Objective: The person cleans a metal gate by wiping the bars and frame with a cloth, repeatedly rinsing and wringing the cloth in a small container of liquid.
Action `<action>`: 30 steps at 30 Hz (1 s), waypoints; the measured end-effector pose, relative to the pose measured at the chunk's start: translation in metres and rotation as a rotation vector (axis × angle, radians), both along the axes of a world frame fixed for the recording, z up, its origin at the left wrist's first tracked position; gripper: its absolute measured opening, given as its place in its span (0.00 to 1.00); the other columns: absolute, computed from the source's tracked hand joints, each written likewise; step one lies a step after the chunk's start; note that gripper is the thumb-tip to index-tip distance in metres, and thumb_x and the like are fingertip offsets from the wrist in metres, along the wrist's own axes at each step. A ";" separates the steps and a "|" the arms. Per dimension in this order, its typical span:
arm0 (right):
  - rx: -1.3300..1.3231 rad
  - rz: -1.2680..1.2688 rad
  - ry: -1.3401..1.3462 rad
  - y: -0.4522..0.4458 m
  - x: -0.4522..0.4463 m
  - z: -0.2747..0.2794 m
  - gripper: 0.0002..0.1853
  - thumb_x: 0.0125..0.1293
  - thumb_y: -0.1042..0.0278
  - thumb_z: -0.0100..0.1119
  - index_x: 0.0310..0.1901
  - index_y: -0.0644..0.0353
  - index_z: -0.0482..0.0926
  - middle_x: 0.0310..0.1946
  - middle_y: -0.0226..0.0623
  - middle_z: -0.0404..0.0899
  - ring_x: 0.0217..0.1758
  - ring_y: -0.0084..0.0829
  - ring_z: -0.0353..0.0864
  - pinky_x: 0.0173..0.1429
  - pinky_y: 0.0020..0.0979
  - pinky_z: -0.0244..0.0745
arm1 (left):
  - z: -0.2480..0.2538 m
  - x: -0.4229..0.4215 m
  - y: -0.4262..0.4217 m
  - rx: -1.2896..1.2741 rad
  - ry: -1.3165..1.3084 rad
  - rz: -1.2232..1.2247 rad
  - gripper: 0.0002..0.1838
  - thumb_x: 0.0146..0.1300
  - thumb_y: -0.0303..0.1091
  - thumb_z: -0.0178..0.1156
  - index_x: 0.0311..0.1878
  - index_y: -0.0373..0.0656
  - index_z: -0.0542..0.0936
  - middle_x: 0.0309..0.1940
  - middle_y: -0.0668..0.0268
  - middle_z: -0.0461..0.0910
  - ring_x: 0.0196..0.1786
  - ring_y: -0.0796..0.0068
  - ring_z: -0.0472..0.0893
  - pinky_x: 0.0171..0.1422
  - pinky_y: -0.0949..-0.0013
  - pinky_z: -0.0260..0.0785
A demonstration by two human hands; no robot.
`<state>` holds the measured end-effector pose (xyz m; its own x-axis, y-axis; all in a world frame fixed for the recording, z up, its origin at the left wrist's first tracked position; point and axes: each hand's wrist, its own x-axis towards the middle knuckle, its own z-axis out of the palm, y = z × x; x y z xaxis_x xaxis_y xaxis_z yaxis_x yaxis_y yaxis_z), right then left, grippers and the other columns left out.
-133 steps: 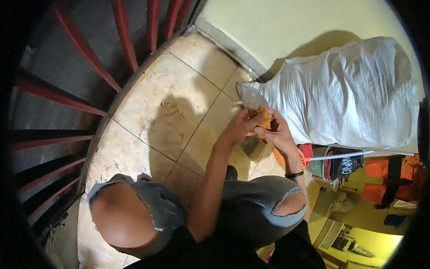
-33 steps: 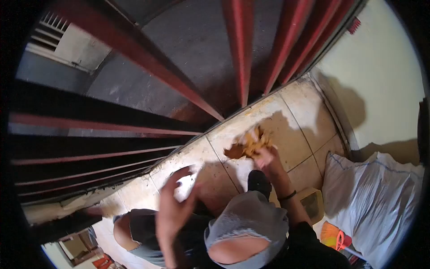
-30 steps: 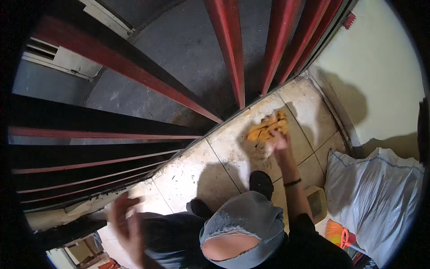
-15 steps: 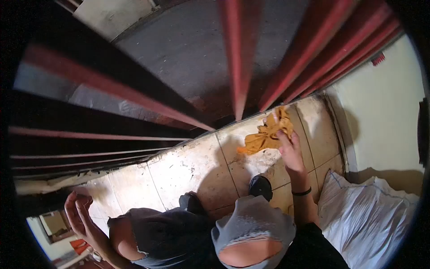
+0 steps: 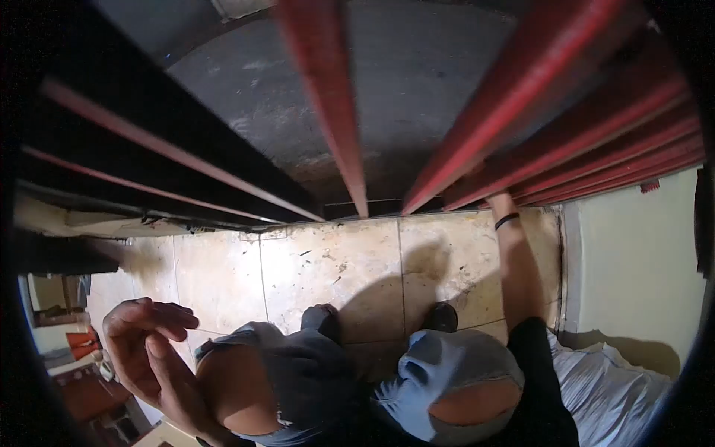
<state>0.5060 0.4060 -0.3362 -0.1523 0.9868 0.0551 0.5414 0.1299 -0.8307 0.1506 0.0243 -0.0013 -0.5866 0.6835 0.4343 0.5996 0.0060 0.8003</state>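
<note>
My left hand (image 5: 153,354) is raised at the lower left beside my bare knee, its fingers loosely curled and apart, with nothing in them. My right arm stretches forward to the red bars (image 5: 328,97). Only the back part of my right hand (image 5: 499,200), near the dark wristband, shows clearly; the bars cover its fingers. Whatever those fingers hold is hidden, and the orange-yellow cloth cannot be seen.
Dirt and dark specks mark the tiled floor (image 5: 328,257) between the bars and my feet. Dark ground lies beyond the bars. A pale wall (image 5: 625,253) and a white sack (image 5: 607,387) are on the right.
My right hand has moved from above the tiles to the bars, and the cloth it held is out of sight. The view has turned and come closer to the bars.
</note>
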 end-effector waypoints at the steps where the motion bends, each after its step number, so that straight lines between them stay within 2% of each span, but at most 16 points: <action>1: 0.034 0.017 -0.096 0.008 0.001 -0.002 0.16 0.76 0.70 0.53 0.61 0.65 0.76 0.53 0.35 0.81 0.58 0.29 0.78 0.62 0.32 0.71 | -0.001 -0.001 -0.002 0.023 -0.034 0.005 0.16 0.75 0.41 0.59 0.52 0.37 0.73 0.27 0.65 0.73 0.32 0.73 0.75 0.41 0.68 0.72; 4: 0.110 0.072 -0.316 0.025 -0.001 -0.004 0.17 0.75 0.70 0.53 0.61 0.64 0.76 0.53 0.37 0.81 0.58 0.30 0.78 0.62 0.33 0.71 | 0.004 -0.006 -0.015 0.018 -0.110 0.012 0.17 0.76 0.43 0.59 0.53 0.37 0.73 0.26 0.66 0.71 0.31 0.74 0.74 0.40 0.69 0.71; 5: 0.132 0.089 -0.374 0.029 -0.004 -0.004 0.17 0.75 0.70 0.53 0.61 0.64 0.76 0.53 0.37 0.81 0.58 0.30 0.78 0.62 0.33 0.71 | 0.008 -0.007 -0.022 -0.026 -0.139 -0.020 0.16 0.79 0.43 0.52 0.53 0.37 0.72 0.32 0.66 0.67 0.35 0.74 0.70 0.42 0.69 0.65; 8: 0.188 0.132 -0.500 0.038 -0.013 -0.011 0.17 0.74 0.70 0.54 0.61 0.64 0.76 0.54 0.38 0.81 0.58 0.32 0.78 0.62 0.34 0.72 | 0.004 -0.003 -0.021 0.066 -0.163 0.081 0.17 0.80 0.44 0.49 0.54 0.38 0.72 0.31 0.67 0.66 0.35 0.76 0.68 0.41 0.69 0.63; 10: 0.204 0.157 -0.555 0.043 -0.016 -0.014 0.17 0.73 0.69 0.54 0.61 0.63 0.77 0.54 0.39 0.81 0.59 0.32 0.78 0.62 0.35 0.72 | 0.004 -0.009 -0.021 0.065 -0.127 0.005 0.16 0.80 0.42 0.48 0.55 0.38 0.72 0.32 0.67 0.67 0.34 0.77 0.67 0.41 0.69 0.63; 16: 0.254 0.230 -0.659 0.041 -0.019 -0.008 0.18 0.72 0.69 0.54 0.61 0.62 0.77 0.54 0.41 0.80 0.59 0.34 0.78 0.63 0.37 0.72 | 0.001 -0.018 -0.027 0.032 -0.198 -0.027 0.15 0.80 0.41 0.48 0.56 0.38 0.71 0.32 0.67 0.67 0.34 0.77 0.68 0.41 0.70 0.64; 20: 0.295 0.252 -0.695 0.033 -0.022 -0.012 0.19 0.71 0.69 0.55 0.61 0.62 0.77 0.54 0.43 0.80 0.59 0.36 0.78 0.64 0.38 0.72 | 0.008 -0.016 -0.026 0.004 -0.194 0.035 0.16 0.80 0.43 0.50 0.55 0.39 0.72 0.32 0.68 0.67 0.33 0.78 0.69 0.40 0.71 0.65; 22: 0.319 0.278 -0.716 0.028 -0.023 -0.014 0.19 0.70 0.69 0.55 0.61 0.62 0.77 0.54 0.43 0.80 0.60 0.36 0.78 0.64 0.39 0.72 | 0.011 -0.020 -0.033 -0.005 -0.192 -0.051 0.15 0.80 0.43 0.50 0.55 0.39 0.71 0.32 0.69 0.67 0.32 0.78 0.69 0.40 0.71 0.65; 24: 0.336 0.296 -0.736 0.024 -0.023 -0.017 0.19 0.69 0.69 0.55 0.61 0.61 0.78 0.54 0.44 0.80 0.60 0.37 0.78 0.64 0.40 0.72 | 0.004 -0.015 -0.032 0.088 -0.202 0.003 0.16 0.80 0.44 0.50 0.55 0.39 0.72 0.29 0.69 0.66 0.31 0.78 0.68 0.38 0.71 0.64; 26: 0.354 0.300 -0.762 0.023 -0.022 -0.018 0.20 0.69 0.68 0.55 0.61 0.61 0.78 0.54 0.45 0.80 0.60 0.38 0.78 0.64 0.40 0.72 | 0.003 -0.014 -0.026 0.069 -0.209 -0.102 0.15 0.80 0.43 0.50 0.54 0.40 0.72 0.29 0.69 0.67 0.31 0.78 0.68 0.38 0.70 0.63; 30: 0.390 0.336 -0.795 0.017 -0.018 -0.012 0.20 0.68 0.68 0.56 0.61 0.60 0.78 0.54 0.46 0.80 0.60 0.39 0.78 0.65 0.42 0.72 | 0.006 -0.012 -0.017 -0.035 -0.241 -0.006 0.12 0.79 0.39 0.51 0.54 0.39 0.72 0.30 0.67 0.68 0.32 0.77 0.68 0.41 0.71 0.62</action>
